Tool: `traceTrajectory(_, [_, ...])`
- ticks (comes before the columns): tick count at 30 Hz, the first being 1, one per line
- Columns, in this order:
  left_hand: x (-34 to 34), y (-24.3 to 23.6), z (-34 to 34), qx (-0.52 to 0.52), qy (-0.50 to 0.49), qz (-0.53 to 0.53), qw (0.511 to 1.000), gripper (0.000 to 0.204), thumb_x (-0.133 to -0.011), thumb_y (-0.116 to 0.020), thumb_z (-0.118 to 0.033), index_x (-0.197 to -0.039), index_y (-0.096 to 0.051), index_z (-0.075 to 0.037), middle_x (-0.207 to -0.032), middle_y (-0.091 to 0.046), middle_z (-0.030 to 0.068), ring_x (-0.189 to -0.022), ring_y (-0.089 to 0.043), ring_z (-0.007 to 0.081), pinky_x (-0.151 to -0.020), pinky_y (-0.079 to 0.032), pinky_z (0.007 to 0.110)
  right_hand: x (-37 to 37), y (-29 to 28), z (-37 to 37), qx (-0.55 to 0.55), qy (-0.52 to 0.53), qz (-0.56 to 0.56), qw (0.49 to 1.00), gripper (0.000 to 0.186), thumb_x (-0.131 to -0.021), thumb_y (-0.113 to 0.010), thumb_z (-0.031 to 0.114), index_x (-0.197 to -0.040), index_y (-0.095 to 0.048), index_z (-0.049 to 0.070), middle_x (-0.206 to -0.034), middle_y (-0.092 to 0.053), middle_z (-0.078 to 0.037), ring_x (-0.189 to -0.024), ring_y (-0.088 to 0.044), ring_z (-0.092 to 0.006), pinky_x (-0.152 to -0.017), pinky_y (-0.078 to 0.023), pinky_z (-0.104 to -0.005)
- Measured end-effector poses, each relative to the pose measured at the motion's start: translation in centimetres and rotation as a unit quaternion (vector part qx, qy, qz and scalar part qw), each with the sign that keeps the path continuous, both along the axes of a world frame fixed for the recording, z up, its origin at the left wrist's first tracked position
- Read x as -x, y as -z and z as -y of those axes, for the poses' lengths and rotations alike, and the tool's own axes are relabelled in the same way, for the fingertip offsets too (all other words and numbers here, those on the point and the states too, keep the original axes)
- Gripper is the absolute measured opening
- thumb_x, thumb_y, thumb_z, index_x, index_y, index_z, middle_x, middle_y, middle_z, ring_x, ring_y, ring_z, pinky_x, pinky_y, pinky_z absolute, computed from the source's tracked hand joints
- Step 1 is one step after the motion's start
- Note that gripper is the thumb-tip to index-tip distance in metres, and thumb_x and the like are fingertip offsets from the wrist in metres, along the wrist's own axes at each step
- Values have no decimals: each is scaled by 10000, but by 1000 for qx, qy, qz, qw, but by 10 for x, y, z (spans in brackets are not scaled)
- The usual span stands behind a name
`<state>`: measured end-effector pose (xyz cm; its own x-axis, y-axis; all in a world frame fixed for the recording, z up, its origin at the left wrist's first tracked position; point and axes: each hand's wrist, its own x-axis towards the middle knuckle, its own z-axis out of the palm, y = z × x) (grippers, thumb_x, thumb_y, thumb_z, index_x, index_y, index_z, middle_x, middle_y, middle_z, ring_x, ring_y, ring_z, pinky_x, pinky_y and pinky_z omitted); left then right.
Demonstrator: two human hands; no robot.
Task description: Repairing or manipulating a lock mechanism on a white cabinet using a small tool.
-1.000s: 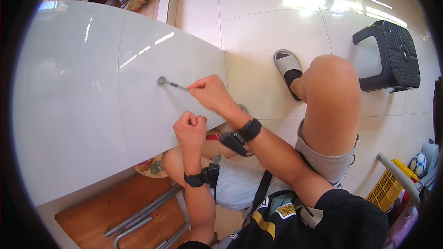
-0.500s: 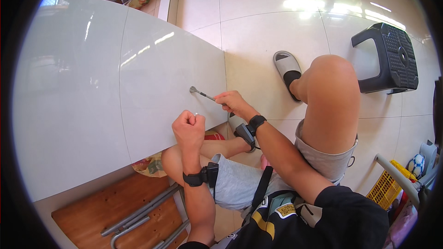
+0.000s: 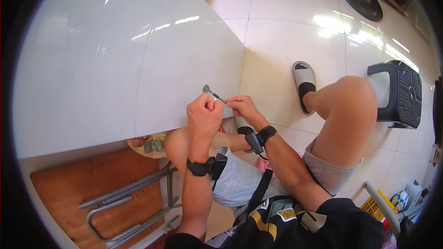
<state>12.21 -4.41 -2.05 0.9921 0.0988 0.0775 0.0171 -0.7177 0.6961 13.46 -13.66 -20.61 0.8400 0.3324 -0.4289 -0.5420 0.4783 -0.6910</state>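
My right hand (image 3: 243,109) is closed in a pinch around the near end of a slim dart-like rod (image 3: 218,97). This rod has a dark band and a flared grey far end, and it points up and left over the pale glossy tabletop (image 3: 97,78). Just left of it, my left hand (image 3: 204,114) is curled like a fist, thumb against forefinger. A tiny white piece (image 3: 215,100) peeks out there, too small to name, right beside the rod. Whether the left fingers touch the rod I cannot tell.
The table's corner is just beyond my hands. Underneath lie a brown wooden board (image 3: 69,189) with grey metal tubes (image 3: 124,198) and a plastic bag (image 3: 150,146). A black stool (image 3: 406,93) stands right of my bent leg; a yellow crate (image 3: 376,208) is lower right.
My hands have come together, bringing the rod beside the left fist's thumb. The whole view has shifted, so the table and stool appear in different places.
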Motion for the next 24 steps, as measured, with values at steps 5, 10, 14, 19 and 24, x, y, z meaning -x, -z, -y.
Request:
traceTrajectory(5, [7,-10,-8,51,12,39,998,333,-783,-634,-10,-610,-352,-49,-537,-346,-32,-528,-317,48,-452,-270,258,-8,-65,-16,-86,-24,127,988,151,-872,-677,99,-965,-724,-12,-658,-522,43,-559,-434,-48,-493,-303,-220])
traceTrajectory(10, [7,-15,-6,73,26,253,964,368,-832,-645,21,-625,-350,-54,-527,-333,-19,-502,-299,59,-438,-263,261,4,-44,-14,-55,-47,101,992,149,-883,-668,88,-981,-712,-16,-686,-551,21,-564,-447,-55,-505,-308,-213])
traceTrajectory(14, [10,-22,-9,59,-27,305,950,375,-844,-653,29,-631,-356,-54,-525,-327,-12,-498,-296,70,-435,-269,267,26,-9,-10,-59,-64,-23,996,183,-889,-677,93,-1033,-701,-18,-709,-571,8,-558,-453,-60,-495,-300,-223])
traceTrajectory(19, [14,-29,-23,29,-141,396,907,365,-854,-653,39,-646,-366,-50,-531,-330,15,-477,-298,111,-431,-296,298,12,-75,-24,-92,-69,70,991,174,-889,-689,94,-1031,-702,-5,-677,-529,33,-541,-438,-63,-464,-271,-234])
traceTrajectory(24, [17,-37,-27,-50,-176,429,885,364,-851,-646,56,-653,-360,-48,-545,-341,63,-463,-322,198,-435,-302,326,5,-75,-13,-60,-31,56,996,164,-907,-673,91,-1042,-688,-2,-700,-547,27,-535,-430,-67,-468,-273,-233])
